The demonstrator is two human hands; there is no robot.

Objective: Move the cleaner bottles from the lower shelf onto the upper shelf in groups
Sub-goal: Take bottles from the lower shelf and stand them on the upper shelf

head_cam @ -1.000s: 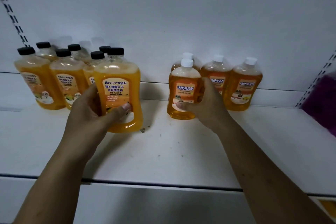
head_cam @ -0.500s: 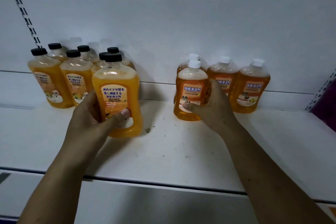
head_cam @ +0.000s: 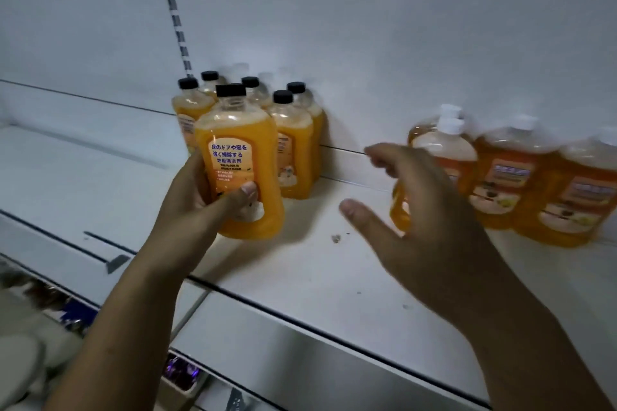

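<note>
Head view: left hand [head_cam: 200, 207] clasping black-capped bottle [head_cam: 240, 143], blurred spread right hand [head_cam: 430, 220] half hiding white-capped bottle [head_cam: 447, 147]

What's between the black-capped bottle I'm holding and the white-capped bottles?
In the head view, only the open right hand, over bare white shelf with a few dark specks.

White back panel [head_cam: 367, 27], slotted upright strip [head_cam: 173, 10], small debris speck [head_cam: 336, 238], blurred goods lower left [head_cam: 20, 360]
</note>
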